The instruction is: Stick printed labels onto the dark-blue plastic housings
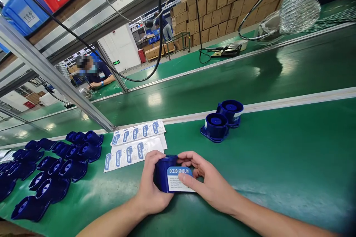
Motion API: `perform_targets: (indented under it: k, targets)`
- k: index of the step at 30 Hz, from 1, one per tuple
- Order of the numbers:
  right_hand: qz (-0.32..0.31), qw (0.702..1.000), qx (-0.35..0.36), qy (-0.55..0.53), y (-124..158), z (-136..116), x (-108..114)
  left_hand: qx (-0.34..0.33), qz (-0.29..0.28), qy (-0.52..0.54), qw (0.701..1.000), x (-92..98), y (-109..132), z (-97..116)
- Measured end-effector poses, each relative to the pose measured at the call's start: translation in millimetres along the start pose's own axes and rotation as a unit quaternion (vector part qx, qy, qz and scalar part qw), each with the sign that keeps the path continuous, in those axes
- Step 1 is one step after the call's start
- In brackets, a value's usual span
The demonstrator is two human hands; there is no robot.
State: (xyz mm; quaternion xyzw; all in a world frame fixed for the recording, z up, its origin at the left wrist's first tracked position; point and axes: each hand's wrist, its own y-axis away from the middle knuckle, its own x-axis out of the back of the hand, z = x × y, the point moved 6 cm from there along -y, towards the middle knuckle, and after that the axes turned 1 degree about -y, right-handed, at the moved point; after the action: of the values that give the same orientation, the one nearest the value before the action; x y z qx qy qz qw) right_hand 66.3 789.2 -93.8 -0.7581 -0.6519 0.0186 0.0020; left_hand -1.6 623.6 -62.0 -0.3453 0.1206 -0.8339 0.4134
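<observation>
Near the front of the green table, my left hand [152, 189] grips a dark blue plastic housing [162, 175] from its left side. My right hand [204, 181] holds a white and blue label [175, 181] marked DC52Q-5000L/H, its thumb pressed on the label's face. The label's left part lies against the housing; its right end is partly hidden by my fingers. Behind my left hand lie sheets of similar labels [129, 154]. Two labelled blue housings [216, 127] stand farther back to the right.
Many blue housings [73, 169] stand in groups at the left. A metal frame post [69, 81] slants behind them, and black cables hang above. A conveyor belt [178, 98] runs behind the table. A person [96, 72] sits across it.
</observation>
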Motion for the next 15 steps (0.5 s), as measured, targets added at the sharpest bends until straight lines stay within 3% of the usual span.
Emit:
perform_targets:
  k: [9,15]
  targets:
    - [-0.013,1.000,-0.019,0.004,-2,-2,-7,-0.107,-0.024,-0.101,0.989,-8.2,5,20]
    - [-0.016,0.999,-0.029,0.026,1,-5,-9,-0.096,-0.020,-0.098,0.990,-7.9,2,19]
